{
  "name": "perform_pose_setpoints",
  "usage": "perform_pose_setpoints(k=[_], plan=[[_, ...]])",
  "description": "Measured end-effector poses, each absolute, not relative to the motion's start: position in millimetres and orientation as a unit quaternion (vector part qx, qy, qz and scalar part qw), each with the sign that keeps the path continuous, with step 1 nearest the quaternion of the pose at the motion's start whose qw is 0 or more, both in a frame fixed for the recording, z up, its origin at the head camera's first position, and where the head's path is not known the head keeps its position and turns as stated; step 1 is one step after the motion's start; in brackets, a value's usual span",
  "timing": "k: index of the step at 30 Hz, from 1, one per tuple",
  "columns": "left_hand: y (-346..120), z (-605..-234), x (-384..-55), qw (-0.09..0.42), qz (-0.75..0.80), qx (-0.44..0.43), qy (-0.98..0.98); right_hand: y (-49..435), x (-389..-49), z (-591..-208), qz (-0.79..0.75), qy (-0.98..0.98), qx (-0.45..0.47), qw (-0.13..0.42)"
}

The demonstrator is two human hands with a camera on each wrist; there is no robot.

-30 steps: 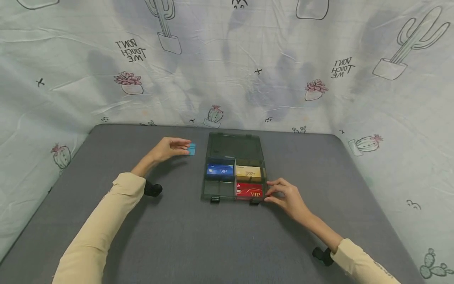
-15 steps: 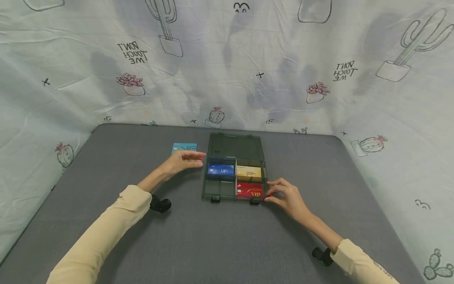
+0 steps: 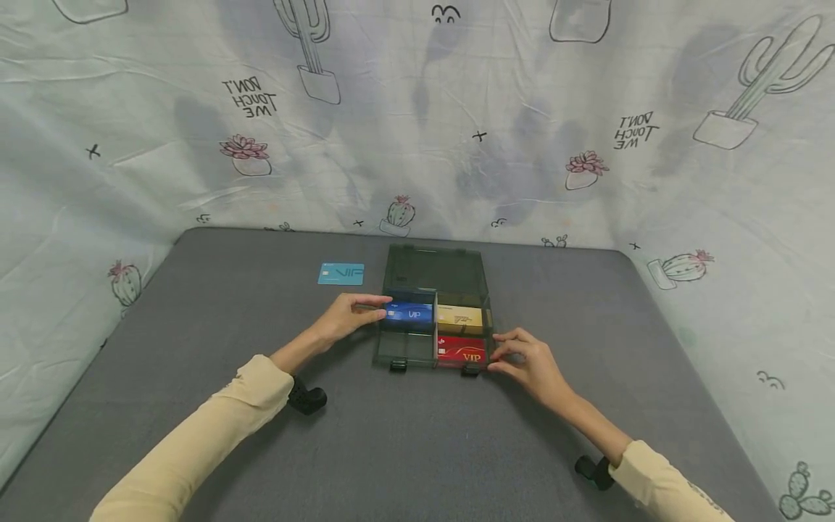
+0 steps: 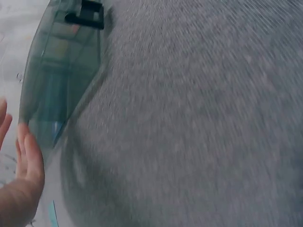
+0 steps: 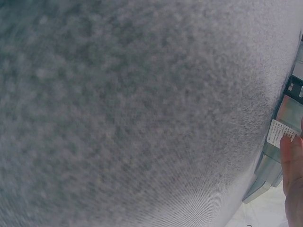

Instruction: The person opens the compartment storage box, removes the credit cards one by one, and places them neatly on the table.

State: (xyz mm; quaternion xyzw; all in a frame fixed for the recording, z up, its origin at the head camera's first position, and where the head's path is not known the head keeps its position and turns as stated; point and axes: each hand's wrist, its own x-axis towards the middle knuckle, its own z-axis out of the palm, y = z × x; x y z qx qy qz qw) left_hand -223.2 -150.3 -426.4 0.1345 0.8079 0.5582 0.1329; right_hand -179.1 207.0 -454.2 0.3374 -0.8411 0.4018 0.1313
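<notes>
A dark translucent box [image 3: 404, 348] lies with its lid [image 3: 435, 272] tipped back. In its compartments are a blue VIP card [image 3: 417, 316], a gold card [image 3: 459, 319] and a red VIP card [image 3: 460, 350]; the front left compartment holds no card. My left hand [image 3: 342, 319] reaches over the box's left wall, fingers extended and fingertips at the blue card's left end. My right hand [image 3: 531, 362] rests its fingertips against the box's right side, beside the red card. The right wrist view shows those fingers over a white label [image 5: 279, 133].
A light blue VIP card [image 3: 341, 274] lies flat on the grey table [image 3: 417, 449], left of the lid. A white cloth [image 3: 365, 130] printed with cacti hangs behind the table. Black cameras [image 3: 306, 397] sit on both wrists.
My left hand has let go of the light blue card, leaving it flat on the table, and has moved right and nearer to the blue card. My right hand stays at the box.
</notes>
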Motion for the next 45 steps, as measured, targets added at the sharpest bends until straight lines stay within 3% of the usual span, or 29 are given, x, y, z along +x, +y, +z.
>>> perform_pose_setpoints(k=[12, 18, 38, 45], plan=[[-130, -426, -230, 0.109, 0.454, 0.099, 0.879, 207, -179, -453, 0.397, -0.848, 0.327, 0.127], [-122, -425, -242, 0.1, 0.369, 0.166, 0.909, 207, -179, -453, 0.394, -0.85, 0.326, 0.127], [-105, -408, -254, 0.197, 0.237, 0.167, 0.937, 209, -179, -454, 0.393, -0.853, 0.321, 0.125], [-103, -408, -256, 0.177, 0.293, 0.143, 0.929, 209, -180, -452, 0.391, -0.854, 0.32, 0.123]])
